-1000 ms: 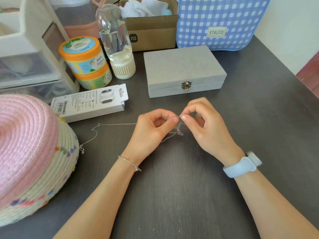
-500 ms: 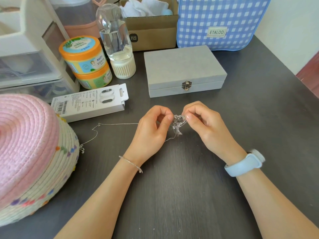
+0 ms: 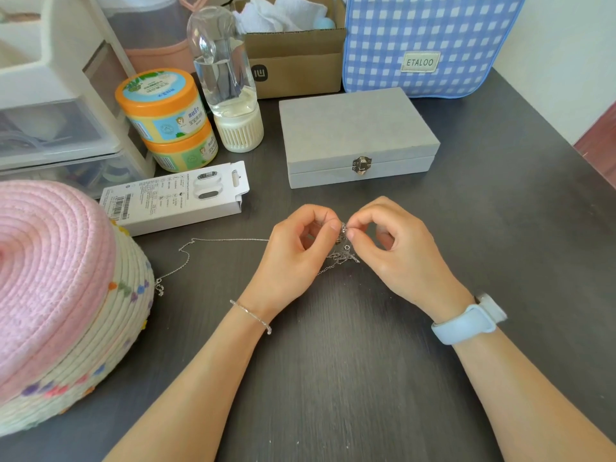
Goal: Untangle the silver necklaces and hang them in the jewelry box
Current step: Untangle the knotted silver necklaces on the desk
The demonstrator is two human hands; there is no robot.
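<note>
Left hand: we see the left hand point(image 3: 293, 258) curled, thumb and forefinger pinching the knot of the silver necklaces point(image 3: 341, 251); a thin bracelet point(image 3: 251, 316) circles its wrist
Right hand: the right hand point(image 3: 396, 251) faces it, fingertips point(image 3: 351, 232) pinching the same knot; the two pinches almost touch; a pale blue watch band point(image 3: 466, 323) sits on its wrist
Necklaces: we find the tangle between and just below the fingertips, above the dark table point(image 3: 333, 378); one fine chain runs away from the left fingers across the table, ending beside the woven basket point(image 3: 66, 295)
Jewelry box: the grey jewelry box point(image 3: 356, 135) lies beyond the fingertips, lid down; its metal clasp point(image 3: 361, 165) faces the hands
Writing: beyond the right fingers, the blue checked bag point(image 3: 430, 41) bears a label reading "ETALOO"; beyond the box, the cardboard box point(image 3: 293, 61) shows a "MI" logo
Beyond the left fingers: a white retail package point(image 3: 176, 198) with a barcode, print too small for us to read; two stacked orange-lidded jars point(image 3: 166, 118), labels in characters we cannot make out; a clear bottle point(image 3: 226, 81) with a white base
Far from the left fingers: plastic drawers point(image 3: 56, 135) behind the basket
</note>
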